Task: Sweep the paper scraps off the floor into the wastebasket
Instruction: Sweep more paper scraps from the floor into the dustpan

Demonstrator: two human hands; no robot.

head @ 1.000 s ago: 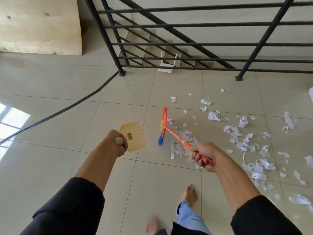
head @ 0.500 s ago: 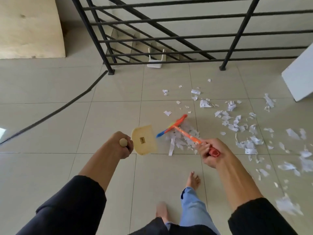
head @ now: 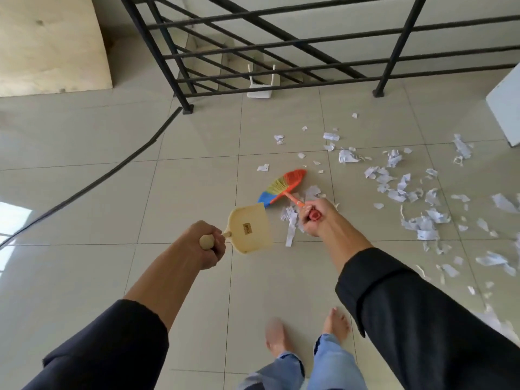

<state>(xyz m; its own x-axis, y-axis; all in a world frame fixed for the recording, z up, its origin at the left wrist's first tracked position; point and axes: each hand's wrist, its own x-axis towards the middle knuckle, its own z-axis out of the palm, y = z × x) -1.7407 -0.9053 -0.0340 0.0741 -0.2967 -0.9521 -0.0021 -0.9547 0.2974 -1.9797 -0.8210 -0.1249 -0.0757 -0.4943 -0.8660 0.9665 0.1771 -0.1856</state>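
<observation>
White paper scraps (head: 405, 190) lie scattered over the tiled floor at centre and right. My right hand (head: 316, 216) grips the orange handle of a small hand broom (head: 282, 187) with blue, yellow and orange bristles fanned just left of a small heap of scraps (head: 292, 218). A cream plastic dustpan (head: 251, 228) hangs above the floor, its handle gripped by my left hand (head: 206, 244), with its open edge close to the broom's blue bristles. No wastebasket is in view.
A black metal railing (head: 281, 43) crosses the far side, with stairs behind it. A white router (head: 260, 90) sits at its base. A black cable (head: 112, 170) runs diagonally at left. A white panel (head: 506, 105) leans at right. My bare feet (head: 334, 322) stand below.
The broom head has swung so its bristles now fan flat toward the dustpan. My right hand has drawn in towards the dustpan, and the view has shifted right and nearer the floor.
</observation>
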